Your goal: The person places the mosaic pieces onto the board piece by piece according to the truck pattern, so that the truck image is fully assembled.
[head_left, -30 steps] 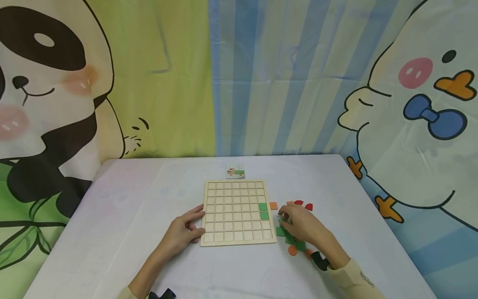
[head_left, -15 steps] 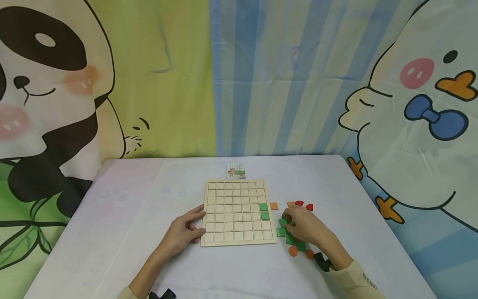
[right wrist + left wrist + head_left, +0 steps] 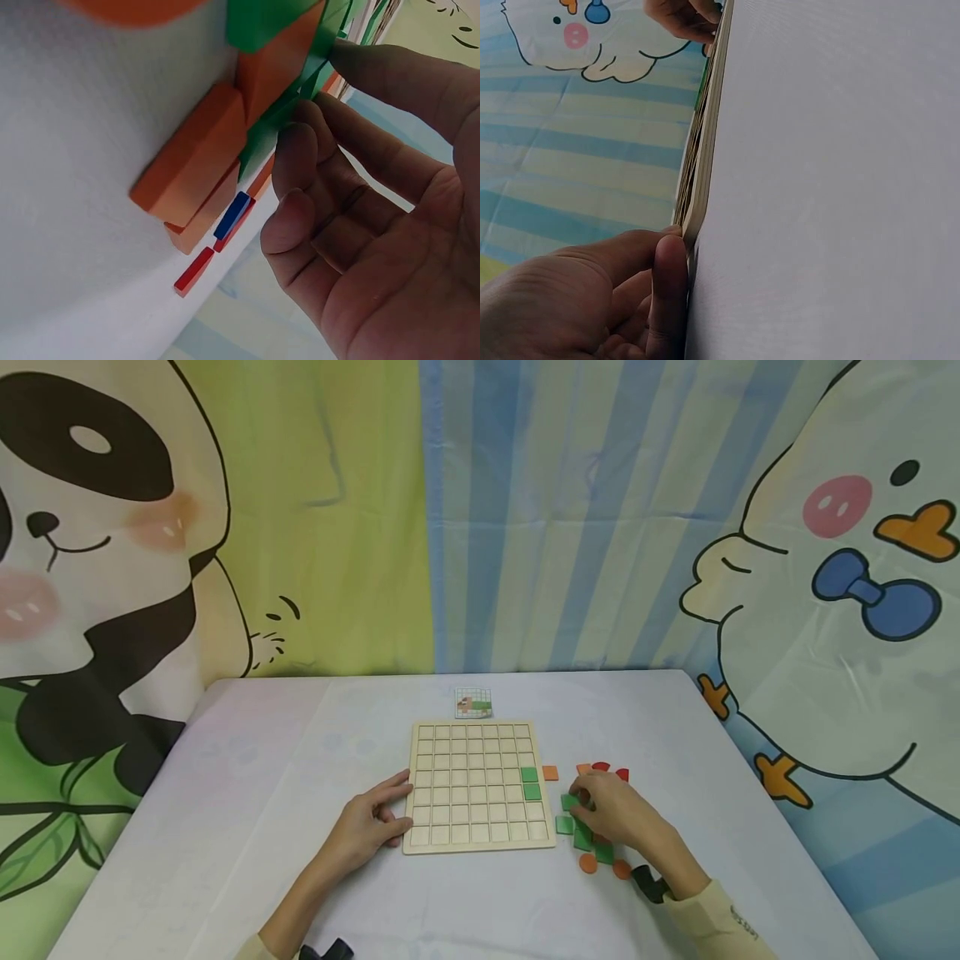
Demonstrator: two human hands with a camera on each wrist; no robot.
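A pale wooden grid board (image 3: 480,814) lies on the table, with two green square tiles (image 3: 531,792) in cells by its right edge. My left hand (image 3: 372,814) rests against its left side, thumb and forefinger extended to the edge; in the left wrist view the thumb (image 3: 669,277) sits at the board's corner. Right of the board, my right hand (image 3: 611,808) is over a loose pile of tiles. Its thumb and forefinger pinch a green tile (image 3: 568,802). The right wrist view shows the fingertips among green pieces, beside orange blocks (image 3: 199,157).
A small picture card (image 3: 473,703) lies beyond the board. Orange round pieces (image 3: 588,863) and more green tiles (image 3: 564,825) are near the right hand. Red pieces (image 3: 622,774) lie behind it, and an orange square (image 3: 551,773) is beside the board. Printed curtains hang behind the table.
My right hand has shifted slightly to the right over the pile, and the green tile at its fingertips now shows more and has turned a little. The left hand and board stay put.
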